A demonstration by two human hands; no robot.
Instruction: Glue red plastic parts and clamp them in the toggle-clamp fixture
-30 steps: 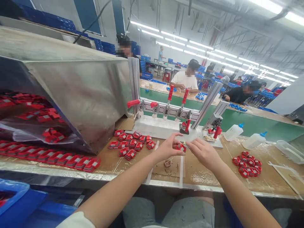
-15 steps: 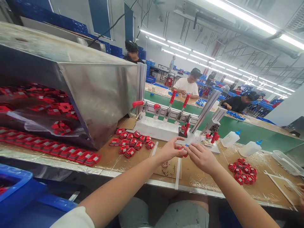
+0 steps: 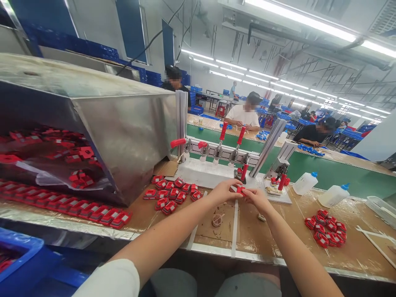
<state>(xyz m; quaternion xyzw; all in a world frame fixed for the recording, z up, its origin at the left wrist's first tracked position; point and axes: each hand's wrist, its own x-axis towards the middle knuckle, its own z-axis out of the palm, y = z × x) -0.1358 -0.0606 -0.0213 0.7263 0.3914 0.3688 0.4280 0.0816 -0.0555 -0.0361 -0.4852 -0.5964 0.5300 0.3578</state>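
Note:
Both hands meet over the middle of the bench, in front of the clamp fixture. My left hand (image 3: 227, 190) grips a small red plastic part (image 3: 240, 189) from the left. On its right side, the fingers of my right hand (image 3: 255, 197) close on the same part. The fingers hide much of it. Below my left forearm, a small round dish (image 3: 217, 220) sits on a cardboard mat (image 3: 224, 233). A pile of red and grey plastic parts (image 3: 173, 194) lies to the left, and another red pile (image 3: 326, 227) lies to the right.
A clamp fixture with red handles (image 3: 213, 154) stands behind my hands, with a smaller clamp (image 3: 280, 181) at its right. Two blue-capped bottles (image 3: 334, 195) stand further right. A metal bin (image 3: 130, 136) fills the left, with a row of red parts (image 3: 77, 206) before it. Co-workers sit opposite.
The view has shifted slightly. My right hand has turned and lowered its fingers around the red part; the blue bit seen between the hands no longer shows. A small object now shows beneath my right wrist.

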